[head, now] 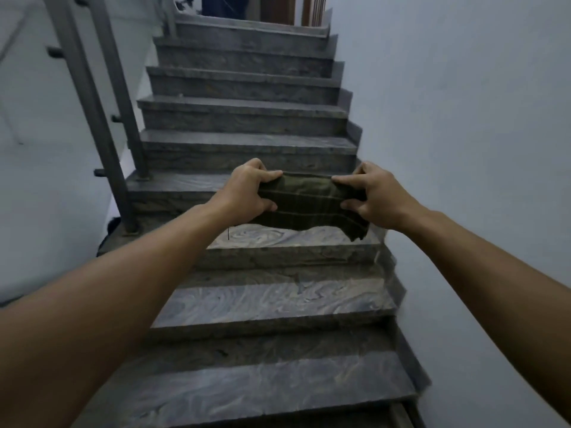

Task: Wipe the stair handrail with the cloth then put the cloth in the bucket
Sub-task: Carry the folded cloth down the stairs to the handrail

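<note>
handrail, grey metal bar [77, 66], runs up-left of me, long axis climbing with the grey stone stairs [247, 143]. dark green checked cloth [309, 202] stretched between both fists, off the rail. left hand [250, 193] nearer it; right hand [374, 196] clamped too. bucket unseen.

Bare forearms, sleeveless, ringless hands [247, 193]

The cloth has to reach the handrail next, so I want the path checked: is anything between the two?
Nothing visible is. Both the left hand and right hand hold the cloth out over the stairs. The handrail runs up on the left, with only open air between. No bucket is in view.
</note>
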